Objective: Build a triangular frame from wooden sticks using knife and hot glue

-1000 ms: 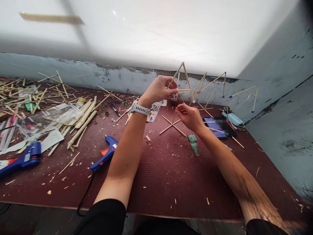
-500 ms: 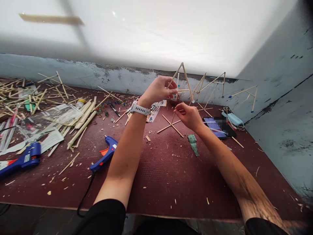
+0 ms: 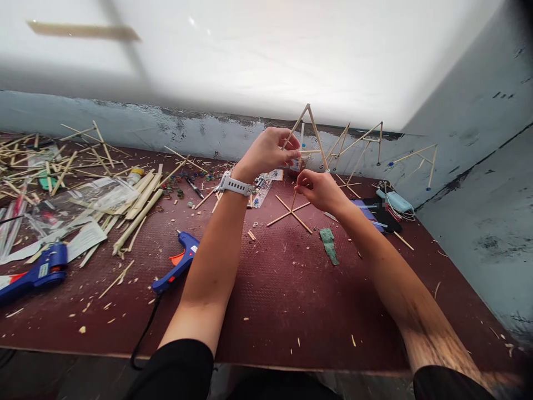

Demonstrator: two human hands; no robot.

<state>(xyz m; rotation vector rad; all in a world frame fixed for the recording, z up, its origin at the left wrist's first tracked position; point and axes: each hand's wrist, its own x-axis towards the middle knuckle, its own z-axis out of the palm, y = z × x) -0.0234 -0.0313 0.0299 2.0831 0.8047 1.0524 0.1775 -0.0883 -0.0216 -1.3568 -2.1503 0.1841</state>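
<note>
A triangular frame of thin wooden sticks (image 3: 315, 129) rises over the table with its peak up. My left hand (image 3: 270, 147), wearing a pale watch, is closed on that frame's left leg. Below it, a cross-shaped base of wooden sticks (image 3: 300, 220) lies on the tabletop, and a thin upright stick (image 3: 295, 199) stands from its middle. My right hand (image 3: 320, 189) pinches the top of that upright stick between thumb and fingers. The lower right end of the triangular frame comes down behind my right hand; whether they touch I cannot tell.
Blue glue guns (image 3: 177, 264) lie at the left, one trailing a cable. Beyond them are heaped sticks (image 3: 62, 166) and plastic bags (image 3: 104, 194). Other stick frames (image 3: 368, 136) stand at the back right near a phone (image 3: 368, 214) and a light-blue device (image 3: 393, 199). A green strip (image 3: 328, 246) lies in front.
My right hand has moved slightly up along the upright stick, closer to the triangular frame's lower end. My left hand keeps its hold on the frame, almost still.
</note>
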